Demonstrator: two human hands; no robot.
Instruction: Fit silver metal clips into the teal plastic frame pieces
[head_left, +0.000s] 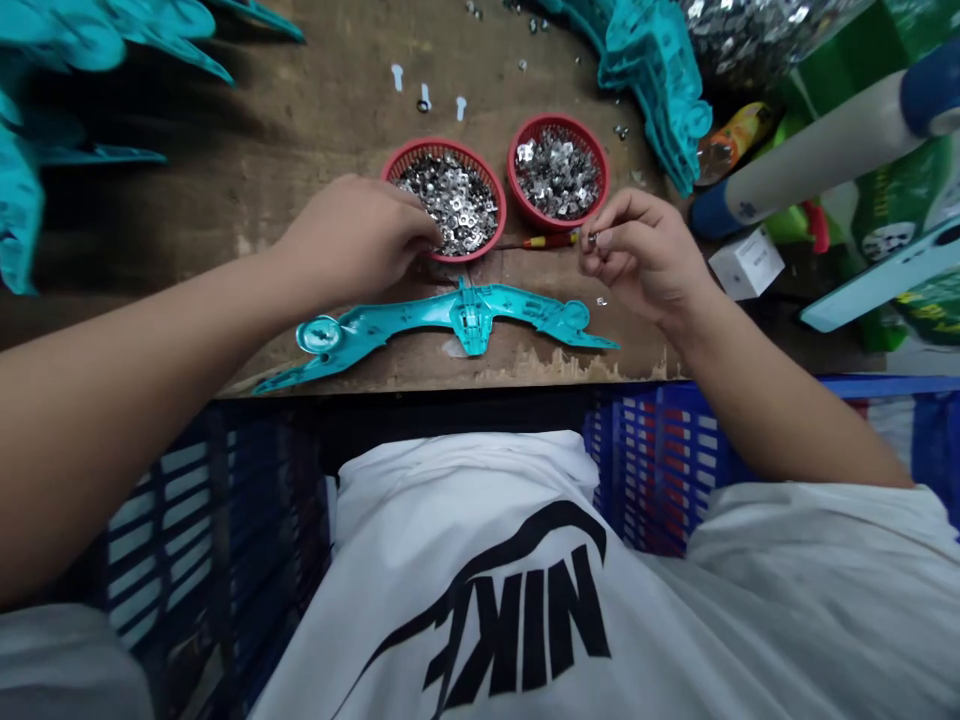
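Note:
My left hand [367, 235] is at the left rim of a red basket [501, 205] filled with small metal clips [454, 200]. Its fingers are curled together, and what they hold, if anything, is hidden. My right hand [645, 255] pinches a small metal clip [592, 240] between thumb and finger, right of the baskets. A thin tool with a red and yellow handle [551, 241] extends toward those fingers, its right end hidden. Below both hands, a turquoise curved plastic part [471, 318] lies along the table's front edge.
A second red basket [513, 185] also holds metal clips. More turquoise parts are stacked at the far left [67, 40] and back right [652, 80]. At right are a white-and-blue cylinder [817, 140], a small white box [748, 263] and a bottle [735, 140].

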